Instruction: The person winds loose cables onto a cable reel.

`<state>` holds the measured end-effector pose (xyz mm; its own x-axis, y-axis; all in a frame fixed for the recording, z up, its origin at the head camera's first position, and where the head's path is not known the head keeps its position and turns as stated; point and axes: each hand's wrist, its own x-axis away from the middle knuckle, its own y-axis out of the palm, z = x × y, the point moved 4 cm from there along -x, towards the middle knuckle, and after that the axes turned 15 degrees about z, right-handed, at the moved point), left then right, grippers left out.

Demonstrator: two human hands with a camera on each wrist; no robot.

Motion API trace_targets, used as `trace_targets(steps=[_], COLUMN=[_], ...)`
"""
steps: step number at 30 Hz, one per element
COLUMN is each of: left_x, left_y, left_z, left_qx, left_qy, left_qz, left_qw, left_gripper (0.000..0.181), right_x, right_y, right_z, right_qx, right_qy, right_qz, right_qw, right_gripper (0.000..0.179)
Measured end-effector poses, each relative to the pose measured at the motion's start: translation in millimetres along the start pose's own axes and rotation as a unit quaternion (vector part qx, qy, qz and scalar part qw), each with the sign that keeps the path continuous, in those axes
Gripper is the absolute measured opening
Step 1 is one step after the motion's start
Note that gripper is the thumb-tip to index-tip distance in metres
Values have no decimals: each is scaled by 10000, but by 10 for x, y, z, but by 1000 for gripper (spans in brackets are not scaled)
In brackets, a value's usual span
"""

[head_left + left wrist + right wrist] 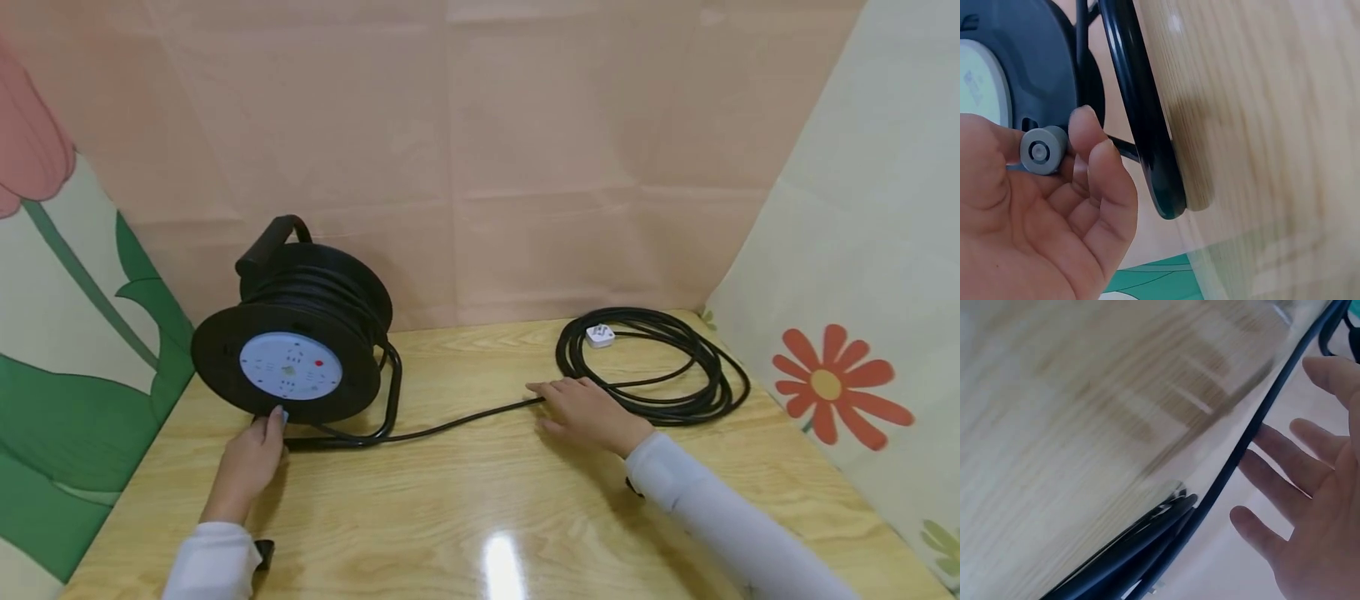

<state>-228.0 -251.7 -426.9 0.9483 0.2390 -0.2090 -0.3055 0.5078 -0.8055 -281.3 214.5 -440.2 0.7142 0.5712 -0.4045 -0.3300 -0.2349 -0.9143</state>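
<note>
In the head view, reaching with the left hand [251,467] to the lower rim of a black plastic drum-shaped cable reel [300,317], just beyond that hand, with a round white socket panel [291,367]; spreading the right hand [592,417] over a stretch of thin black cable [465,419], with loose black loops [637,317] and a blocky white plug [600,336] beyond it on the glossy wood-grain table [450,508]. In the left wrist view, pinching a smooth grey cylindrical knob [1043,150] between thumb and fingers, near a shiny black tubular stand [1140,100]. In the right wrist view, touching the cable with fingers apart, not closing round it. Could slip away from that light touch if tugged, could snag where overlapping beside the right hand, could lose the smooth knob through too weak a pinch.
</note>
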Motion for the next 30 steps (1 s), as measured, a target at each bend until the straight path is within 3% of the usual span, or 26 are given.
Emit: trace_targets(steps=[3,10,15,20,24,30], left_x=[8,-12,-16,-14,-7,5], left_y=[12,57,94,107,111,126], left_z=[10,39,35,26,34,40], left_qx=[43,156,202,181,284,592], left_qy=[-48,-22,-103,-160,-195,-312], left_qz=[-89,-365,-645,-875,-883,-852], left_qw=[9999,9992,9977,9959,9955,9941], left_gripper=[67,68,70,72,71,68], right_x=[-21,-47,-29,15,57,162], right_y=[50,116,80,-21,-126,-205], right_z=[57,127,165,287,395,422], right_qx=[20,-176,-146,-184,-230,-340], right_qy=[97,98,300,771,1087,967], right_qz=[-149,-32,-114,-79,78,164], right_qw=[9998,9998,9994,9968,9938,9946], right_gripper=[51,21,27,30,34,36])
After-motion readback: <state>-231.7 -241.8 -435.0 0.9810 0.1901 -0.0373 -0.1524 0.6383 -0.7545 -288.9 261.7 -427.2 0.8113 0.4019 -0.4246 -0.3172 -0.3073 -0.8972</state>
